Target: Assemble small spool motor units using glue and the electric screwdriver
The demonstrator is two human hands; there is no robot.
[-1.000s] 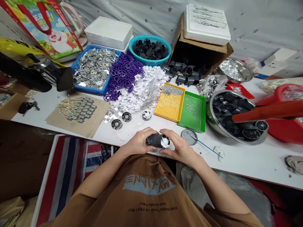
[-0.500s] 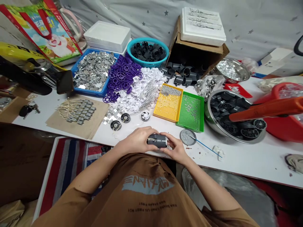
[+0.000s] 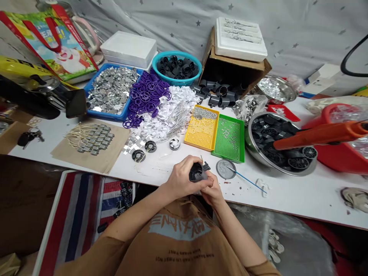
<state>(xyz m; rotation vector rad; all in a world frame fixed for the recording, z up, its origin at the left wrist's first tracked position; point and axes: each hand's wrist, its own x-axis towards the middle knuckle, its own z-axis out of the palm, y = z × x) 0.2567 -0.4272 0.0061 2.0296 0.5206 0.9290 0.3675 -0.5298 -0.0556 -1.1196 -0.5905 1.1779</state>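
The left hand (image 3: 184, 179) is closed around one dark grey plastic housing (image 3: 196, 172), which it holds tilted above the near edge of a white work table (image 3: 287, 193). The fingers of the right hand (image 3: 212, 190) pinch the housing's lower side, partly hidden behind the left hand. At 10 o'clock from the hands lie three small round parts: two dark rings (image 3: 138, 155) and one white-vaned rotor (image 3: 174, 144). At 3 o'clock, just beside the right hand, are one silver disc (image 3: 225, 169) and one thin blue stick (image 3: 244, 178), which touch. Two perforated trays stand at 12 to 1 o'clock, one yellow (image 3: 201, 128) and one green (image 3: 228, 138), both holding tiny silver pieces. Farther out at 11 o'clock are one blue tray (image 3: 99, 111) of silver pieces, a heap of purple rings (image 3: 146, 97) and a heap of white vanes (image 3: 163, 115). One teal basket (image 3: 176, 67) of black parts sits at 12 o'clock. At 2 o'clock, one steel bowl (image 3: 276, 145) holds black wheels, and an orange handle (image 3: 319, 134) lies across it, blocking part of the view into the bowl.
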